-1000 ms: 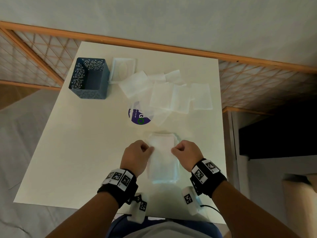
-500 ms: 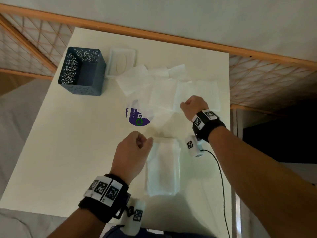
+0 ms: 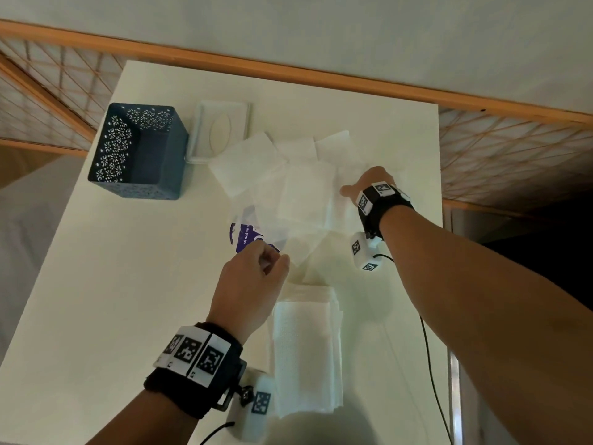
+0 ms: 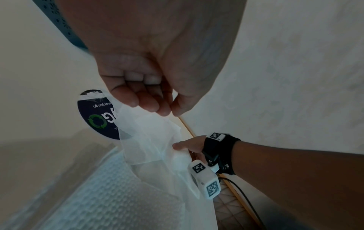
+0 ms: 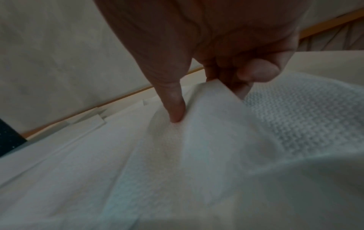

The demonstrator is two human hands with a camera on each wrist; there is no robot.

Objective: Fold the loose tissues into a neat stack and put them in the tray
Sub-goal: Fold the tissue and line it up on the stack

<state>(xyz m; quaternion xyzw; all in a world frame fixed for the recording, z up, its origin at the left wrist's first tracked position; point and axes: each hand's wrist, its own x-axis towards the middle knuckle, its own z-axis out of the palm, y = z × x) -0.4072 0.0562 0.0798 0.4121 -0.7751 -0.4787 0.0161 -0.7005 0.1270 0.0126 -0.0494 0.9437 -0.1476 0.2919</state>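
Several loose white tissues (image 3: 250,165) lie overlapping in the middle of the white table (image 3: 128,300). My right hand (image 3: 353,187) reaches to their right side and pinches a tissue's edge (image 5: 216,140) between thumb and fingers (image 5: 208,101). My left hand (image 3: 276,260) hovers beyond the folded stack (image 3: 305,354). Its fingertips (image 4: 171,113) pinch the near corner of a lifted tissue (image 4: 151,140), which seems to be the same sheet. The dark blue perforated tray (image 3: 112,149) stands at the far left, and nothing shows inside it.
A white tissue-box lid (image 3: 221,130) lies just right of the tray. A round purple sticker (image 3: 242,239) shows partly under the tissues. The table's right edge runs close to my right forearm. A wooden lattice screen (image 3: 513,149) stands behind the table.
Both hands left the folded stack. The right hand went forward and right to the loose tissues and took one; the left moved forward to a tissue corner near the sticker.
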